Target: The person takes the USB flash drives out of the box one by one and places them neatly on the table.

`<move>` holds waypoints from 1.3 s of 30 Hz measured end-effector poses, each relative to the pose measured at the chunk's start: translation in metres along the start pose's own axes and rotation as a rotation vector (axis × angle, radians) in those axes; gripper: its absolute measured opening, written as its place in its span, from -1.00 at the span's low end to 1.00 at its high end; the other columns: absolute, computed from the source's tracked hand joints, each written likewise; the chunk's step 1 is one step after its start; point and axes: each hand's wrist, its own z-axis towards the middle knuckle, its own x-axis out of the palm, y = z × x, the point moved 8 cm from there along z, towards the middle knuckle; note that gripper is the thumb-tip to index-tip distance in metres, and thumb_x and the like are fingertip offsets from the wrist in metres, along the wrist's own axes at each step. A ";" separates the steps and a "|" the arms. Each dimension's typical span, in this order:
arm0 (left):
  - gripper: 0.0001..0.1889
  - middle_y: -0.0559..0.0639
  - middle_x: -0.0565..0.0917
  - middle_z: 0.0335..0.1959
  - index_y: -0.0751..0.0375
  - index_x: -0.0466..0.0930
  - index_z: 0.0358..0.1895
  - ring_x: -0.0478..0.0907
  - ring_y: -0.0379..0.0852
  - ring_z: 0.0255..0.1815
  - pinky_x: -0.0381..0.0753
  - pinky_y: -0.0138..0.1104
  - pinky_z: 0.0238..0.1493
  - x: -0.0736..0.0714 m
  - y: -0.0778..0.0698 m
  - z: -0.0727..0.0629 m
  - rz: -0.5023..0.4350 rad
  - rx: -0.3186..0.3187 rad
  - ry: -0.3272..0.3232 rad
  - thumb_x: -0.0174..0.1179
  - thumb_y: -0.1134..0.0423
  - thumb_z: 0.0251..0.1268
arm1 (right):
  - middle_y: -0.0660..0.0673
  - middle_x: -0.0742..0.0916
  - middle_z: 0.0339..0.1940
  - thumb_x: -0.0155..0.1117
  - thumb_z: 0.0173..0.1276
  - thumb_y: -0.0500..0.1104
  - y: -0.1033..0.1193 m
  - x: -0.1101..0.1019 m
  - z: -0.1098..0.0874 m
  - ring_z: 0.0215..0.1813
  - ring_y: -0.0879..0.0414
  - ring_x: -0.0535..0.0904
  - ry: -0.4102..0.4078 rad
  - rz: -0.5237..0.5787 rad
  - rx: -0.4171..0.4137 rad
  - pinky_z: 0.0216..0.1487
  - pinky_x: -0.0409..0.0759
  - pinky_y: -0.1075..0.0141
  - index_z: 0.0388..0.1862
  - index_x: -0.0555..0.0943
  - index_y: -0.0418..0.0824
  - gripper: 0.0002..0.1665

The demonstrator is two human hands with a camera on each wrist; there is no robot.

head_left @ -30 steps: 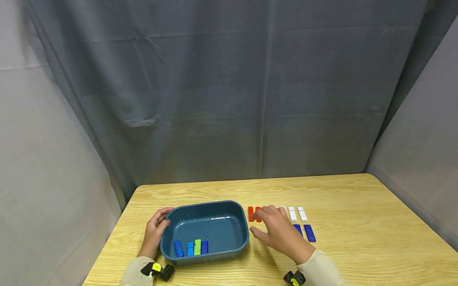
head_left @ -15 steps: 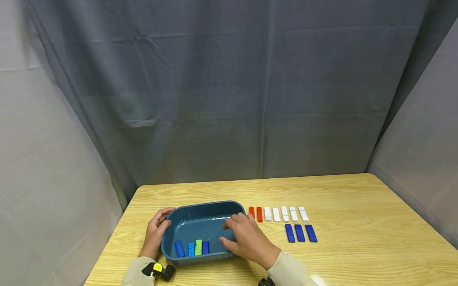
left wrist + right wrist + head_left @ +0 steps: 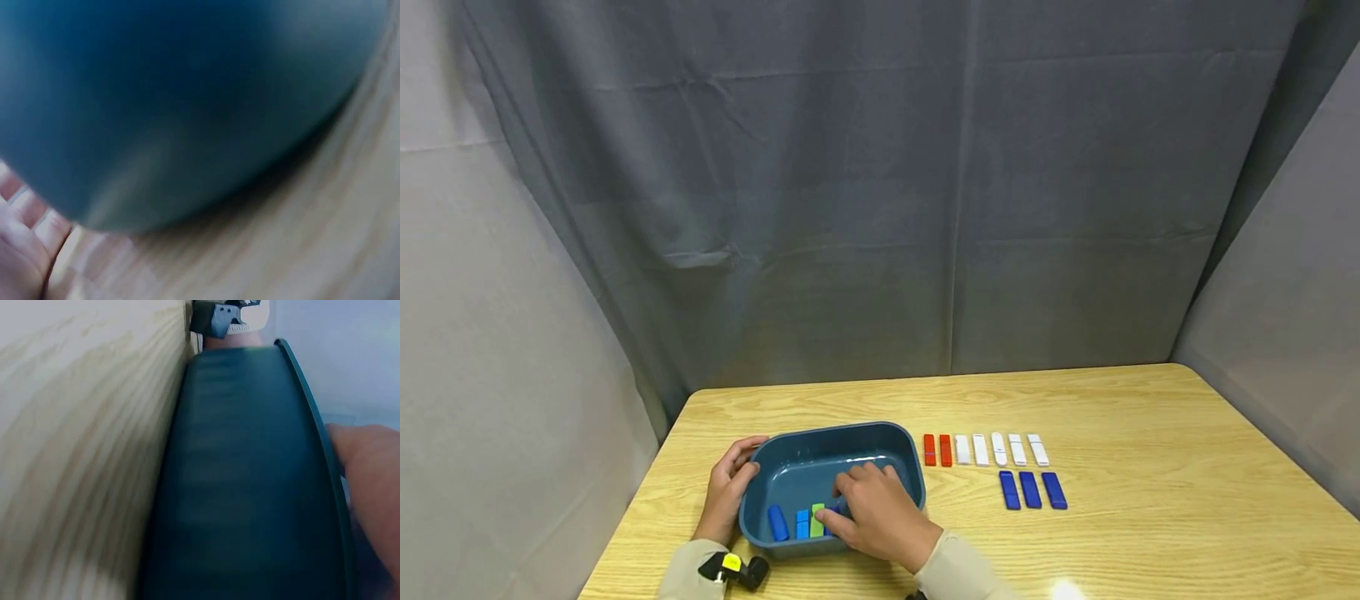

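Right hand [image 3: 880,512] deep in the teal bin [image 3: 801,546], left hand [image 3: 726,490] at its end

From where I stand, the teal bin sits on the left half of the wooden table [image 3: 1150,467], near the front edge. The left hand holds it at its left end, thumb over the rim and fingers lying along the outer wall toward the far corner.

The right hand comes across the near right part of the rim and down inside. Its fingers are bent, with a little space between thumb and index finger. The thumb is over the edge of a lime-green stick [image 3: 816,531], and right beside that a dark-blue stick [image 3: 828,532] shows partly under the hand. I cannot tell whether the fingers have hold of either one. To the left, along the near side of the bin's floor, lie a light-blue stick [image 3: 802,525] and a slightly tilted blue stick [image 3: 778,523].

Right of the bin, on the tabletop, is a tidy row: two red sticks [image 3: 929,450] just beside the rim, then five white sticks [image 3: 981,450]. Nearer than the white ones, below the right end of that row, lie three navy sticks [image 3: 1031,490], side by side and apart.

Both arms wear pale sleeves [image 3: 691,571], and a black strap device [image 3: 733,570] with a yellow patch sits at the left wrist. A gray curtain [image 3: 850,208] hangs behind the table's far edge.
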 end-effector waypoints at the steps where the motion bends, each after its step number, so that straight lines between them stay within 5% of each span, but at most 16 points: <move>1: -0.60 0.22 0.60 0.07 0.24 0.51 0.18 0.54 -0.07 0.03 0.47 -0.43 -0.02 0.000 0.000 0.000 0.001 -0.004 -0.001 -0.02 0.50 0.30 | 0.08 0.68 -0.28 0.10 0.35 0.28 0.001 0.003 0.001 -0.17 0.16 0.53 0.013 0.001 0.009 -0.15 0.42 0.12 -0.23 0.67 -0.06 -0.53; 14: -0.59 0.18 0.57 0.13 0.19 0.48 0.23 0.52 -0.05 0.09 0.45 -0.45 0.01 -0.003 0.000 -0.001 0.038 -0.037 0.006 -0.03 0.45 0.33 | 0.20 0.42 -0.67 -0.15 0.53 0.15 0.016 0.019 0.003 -0.64 0.31 0.33 0.124 0.104 -0.042 -0.55 0.33 0.37 -0.60 0.45 0.07 -0.52; 29: -0.58 0.21 0.56 0.14 0.28 0.45 0.24 0.51 -0.06 0.08 0.47 -0.44 0.00 -0.001 0.000 0.000 0.012 -0.083 0.018 -0.05 0.50 0.33 | 0.16 0.40 -0.67 -0.15 0.54 0.06 0.016 0.022 0.004 -0.61 0.30 0.31 0.144 0.129 -0.088 -0.54 0.31 0.38 -0.61 0.42 0.06 -0.54; 39: -0.58 0.19 0.57 0.12 0.21 0.46 0.24 0.51 -0.08 0.07 0.46 -0.43 0.01 0.000 -0.001 -0.002 0.013 -0.053 0.008 -0.05 0.47 0.34 | 0.15 0.49 -0.50 -0.10 0.51 0.08 0.014 0.023 0.004 -0.52 0.32 0.35 0.146 0.164 -0.075 -0.49 0.36 0.42 -0.40 0.71 -0.04 -0.51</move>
